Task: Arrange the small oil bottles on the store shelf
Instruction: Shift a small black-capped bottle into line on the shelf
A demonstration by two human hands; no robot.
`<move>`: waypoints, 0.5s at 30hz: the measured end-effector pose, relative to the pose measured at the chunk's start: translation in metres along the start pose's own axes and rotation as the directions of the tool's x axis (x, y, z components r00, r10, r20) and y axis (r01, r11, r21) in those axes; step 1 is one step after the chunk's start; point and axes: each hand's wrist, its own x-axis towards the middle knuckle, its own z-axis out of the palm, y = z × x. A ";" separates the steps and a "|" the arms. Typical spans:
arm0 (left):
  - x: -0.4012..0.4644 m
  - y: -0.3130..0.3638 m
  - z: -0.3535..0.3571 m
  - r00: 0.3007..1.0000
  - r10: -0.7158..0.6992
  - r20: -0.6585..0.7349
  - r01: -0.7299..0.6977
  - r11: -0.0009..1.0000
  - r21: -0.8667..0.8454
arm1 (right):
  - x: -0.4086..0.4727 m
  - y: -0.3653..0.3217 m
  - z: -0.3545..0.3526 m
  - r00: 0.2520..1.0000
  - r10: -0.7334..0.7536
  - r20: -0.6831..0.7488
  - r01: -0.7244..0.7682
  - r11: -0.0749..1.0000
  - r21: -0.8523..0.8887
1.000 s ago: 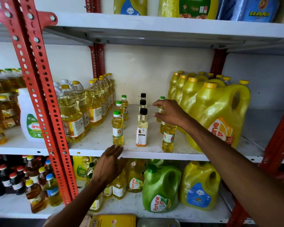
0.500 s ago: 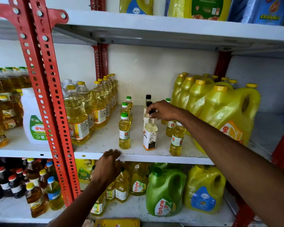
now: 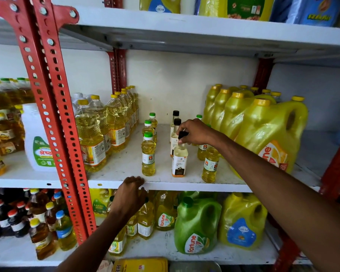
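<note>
Small oil bottles (image 3: 148,154) stand in three front-to-back rows at the frame's centre on the middle shelf (image 3: 165,186). Right hand (image 3: 194,132) pinches the cap of the front black-capped bottle (image 3: 179,160), apparently mid-alignment. Left hand (image 3: 130,195) lies flat against the shelf edge, holding nothing.

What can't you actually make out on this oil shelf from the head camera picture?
- Cap of the front pale bottle: mostly covered by the right hand gripping it.
- Small bottles behind that hand and forearm: their number is hidden.
- Left hand fingertips: curled over the shelf edge, partly out of sight.
- Small print on the green-capped bottle: too small to read.
- Top-shelf jugs: cut off by the picture's upper edge.
</note>
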 end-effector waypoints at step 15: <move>-0.003 0.007 -0.005 1.000 -0.016 0.022 0.016 1.000 -0.012 | -0.012 -0.008 0.003 0.998 0.052 -0.018 -0.053 0.998 -0.042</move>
